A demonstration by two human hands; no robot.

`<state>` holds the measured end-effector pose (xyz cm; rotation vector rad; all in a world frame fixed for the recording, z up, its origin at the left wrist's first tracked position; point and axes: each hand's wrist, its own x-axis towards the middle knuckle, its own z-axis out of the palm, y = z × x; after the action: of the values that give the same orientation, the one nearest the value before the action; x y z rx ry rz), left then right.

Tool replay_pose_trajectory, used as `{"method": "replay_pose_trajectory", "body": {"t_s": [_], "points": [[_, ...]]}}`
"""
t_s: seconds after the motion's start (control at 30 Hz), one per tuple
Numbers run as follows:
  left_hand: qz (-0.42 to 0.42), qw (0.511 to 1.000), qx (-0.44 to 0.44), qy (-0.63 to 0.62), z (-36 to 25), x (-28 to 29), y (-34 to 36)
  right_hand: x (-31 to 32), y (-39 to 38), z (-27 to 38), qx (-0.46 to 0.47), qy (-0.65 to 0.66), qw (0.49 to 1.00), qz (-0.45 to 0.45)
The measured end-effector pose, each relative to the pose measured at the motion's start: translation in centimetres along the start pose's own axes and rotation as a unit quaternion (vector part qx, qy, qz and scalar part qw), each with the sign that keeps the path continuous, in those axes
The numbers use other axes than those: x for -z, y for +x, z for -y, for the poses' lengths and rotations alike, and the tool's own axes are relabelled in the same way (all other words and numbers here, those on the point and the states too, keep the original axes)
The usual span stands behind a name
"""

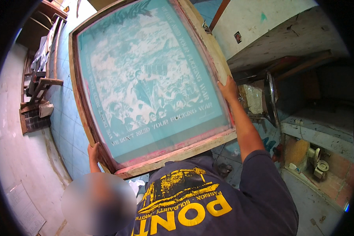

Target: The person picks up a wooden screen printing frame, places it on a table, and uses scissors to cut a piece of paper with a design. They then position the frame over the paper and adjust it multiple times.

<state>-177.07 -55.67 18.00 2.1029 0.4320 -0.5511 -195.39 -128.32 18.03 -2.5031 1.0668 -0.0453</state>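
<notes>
A large wooden screen-printing frame (pixel 175 156) is held up tilted in front of me, stretched with teal-coated mesh (pixel 145 94). The mesh carries a pale image of figures with lettering around its border, and pinkish stains run along the inner edges. My left hand (pixel 93 152) is closed round the lower part of the left wooden rail. On the right rail, higher up, my right hand (pixel 228 89) grips the wood, its forearm rising from my dark short sleeve. Part of my left arm is lost in a blurred patch.
Blue tiled floor (pixel 69 129) shows beyond the frame at left. Wooden furniture (pixel 47 82) and a dark crate (pixel 36 120) stand along the left wall. To the right is a shelf-like concrete ledge (pixel 322 128), with a small metal device (pixel 321 167) underneath.
</notes>
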Motion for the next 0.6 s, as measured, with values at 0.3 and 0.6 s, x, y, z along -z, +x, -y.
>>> {"method": "replay_pose_trajectory", "body": {"t_s": [0.3,0.6], "points": [[-0.07,0.995,-0.063,0.017,-0.8,-1.2,0.1,-0.1,0.1,-1.2,-0.038,0.015,0.999,0.034],[-0.104,0.99,-0.086,0.032,1.1,-0.8,1.2,-1.0,0.0,-1.8,0.065,0.086,0.99,-0.092]]}}
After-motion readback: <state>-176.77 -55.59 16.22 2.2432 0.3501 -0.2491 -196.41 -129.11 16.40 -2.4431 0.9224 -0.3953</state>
